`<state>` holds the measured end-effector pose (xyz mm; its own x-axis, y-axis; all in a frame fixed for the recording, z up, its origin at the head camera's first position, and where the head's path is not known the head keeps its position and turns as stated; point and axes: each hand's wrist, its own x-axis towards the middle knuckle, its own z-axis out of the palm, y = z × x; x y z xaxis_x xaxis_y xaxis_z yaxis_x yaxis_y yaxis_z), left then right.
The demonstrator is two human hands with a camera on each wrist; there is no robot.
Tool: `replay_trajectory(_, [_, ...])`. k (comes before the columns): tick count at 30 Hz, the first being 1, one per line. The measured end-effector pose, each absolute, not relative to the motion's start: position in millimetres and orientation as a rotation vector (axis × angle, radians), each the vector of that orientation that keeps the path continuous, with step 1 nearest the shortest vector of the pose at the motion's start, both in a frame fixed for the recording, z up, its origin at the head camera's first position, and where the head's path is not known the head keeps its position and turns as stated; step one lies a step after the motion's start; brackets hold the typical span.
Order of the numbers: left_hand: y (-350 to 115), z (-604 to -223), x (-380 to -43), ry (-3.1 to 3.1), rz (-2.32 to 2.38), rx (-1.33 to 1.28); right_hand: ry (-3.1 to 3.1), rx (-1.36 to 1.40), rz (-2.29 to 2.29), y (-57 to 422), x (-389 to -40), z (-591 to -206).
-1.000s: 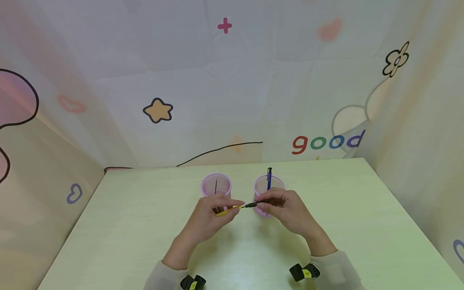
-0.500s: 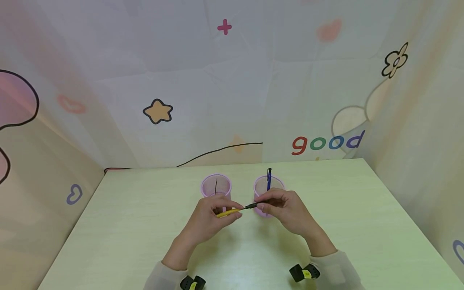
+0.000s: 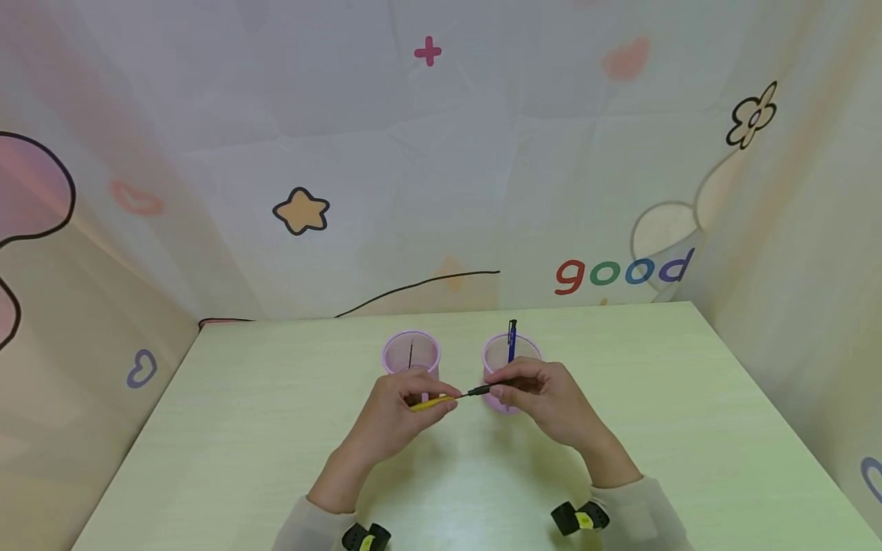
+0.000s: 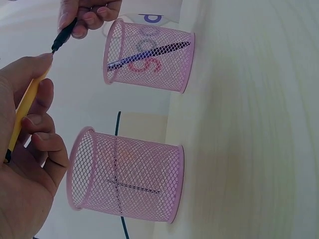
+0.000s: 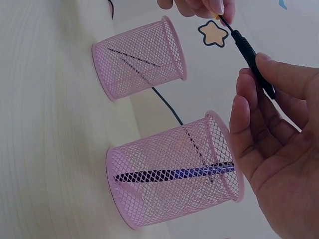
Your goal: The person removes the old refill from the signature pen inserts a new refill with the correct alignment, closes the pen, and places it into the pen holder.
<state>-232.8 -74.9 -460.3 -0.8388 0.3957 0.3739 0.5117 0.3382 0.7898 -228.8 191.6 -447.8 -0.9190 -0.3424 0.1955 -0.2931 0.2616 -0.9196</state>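
Note:
In the head view my left hand (image 3: 406, 405) pinches a yellow pen barrel (image 4: 31, 94) between thumb and fingers. My right hand (image 3: 537, 394) grips a black, ribbed pen piece (image 5: 249, 56) the same way. A thin dark rod (image 5: 226, 22) bridges the short gap between the two parts, which point at each other in one line. Both hands hover in front of two pink mesh pen holders. The left pen holder (image 4: 144, 169) has a thin dark stick inside; a blue pen (image 3: 512, 340) leans in the right pen holder (image 5: 174, 204).
The pale wooden table (image 3: 227, 444) reaches back to a printed cloth (image 3: 386, 191) with a star and the word "good". Cloth also hangs along the left and right sides. Black wrist cameras (image 3: 580, 519) sit by the sleeves.
The left fingers shift slightly around the yellow barrel, which tilts a little. The right hand and both pen holders stay nearly still.

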Motion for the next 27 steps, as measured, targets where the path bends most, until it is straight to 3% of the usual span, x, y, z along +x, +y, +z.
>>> replay_trajectory(27, [-77.3,-461.0,-233.5,-2.425,-1.571,-0.844,2.487,-0.568,-1.771,195.8,-230.2,-447.8])
